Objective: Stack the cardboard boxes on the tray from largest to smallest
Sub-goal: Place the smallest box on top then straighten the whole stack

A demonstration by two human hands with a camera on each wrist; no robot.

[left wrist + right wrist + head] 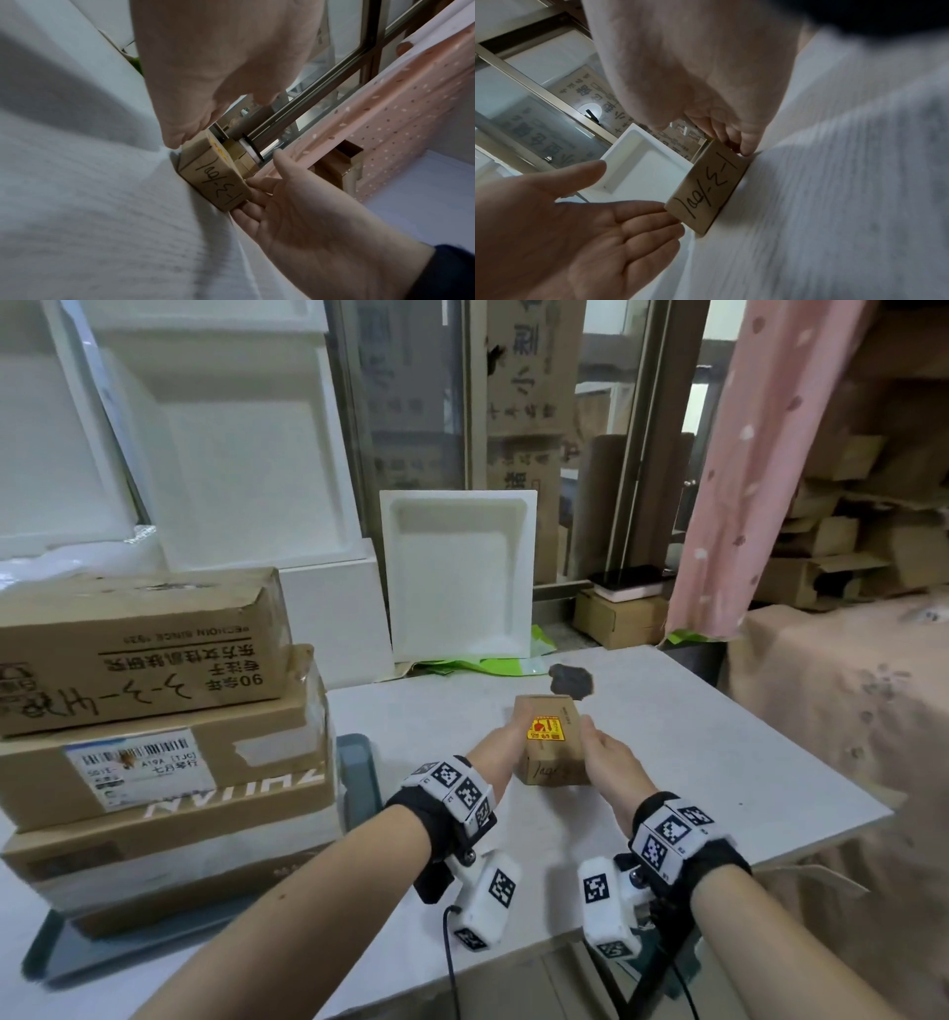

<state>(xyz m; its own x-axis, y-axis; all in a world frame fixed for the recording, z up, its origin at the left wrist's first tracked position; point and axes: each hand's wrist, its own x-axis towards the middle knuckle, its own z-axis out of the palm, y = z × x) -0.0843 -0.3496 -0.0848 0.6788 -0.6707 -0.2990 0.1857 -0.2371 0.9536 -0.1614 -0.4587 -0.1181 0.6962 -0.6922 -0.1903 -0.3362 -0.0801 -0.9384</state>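
Both hands meet on a small cardboard box that stands on the table, a little back from its middle. The left hand lies flat against the box's left side, fingers straight and together, their tips at the box's lower near corner in the right wrist view. The right hand presses the opposite side, thumb up near the top edge, fingers extended along the wall; in the left wrist view its fingertips touch the lower edge where box meets table. Neither hand curls round the box: it is squeezed between two flat palms. The box carries a yellow and red sticker on top and black handwriting on the near face.

The table is pale grey and matt, with a dark irregular patch just behind the box, toward the far edge. At the table's left edge sits a grey-blue tray bearing a stack of cardboard boxes, the topmost printed and scribbled with black characters, the one beneath it bearing a white shipping label. The small box stands well apart from this stack, to its right.

Behind the far edge lean white foam trays and foam slabs, before a window frame. A pink flowered curtain hangs at the right, with loose cartons heaped beyond it.
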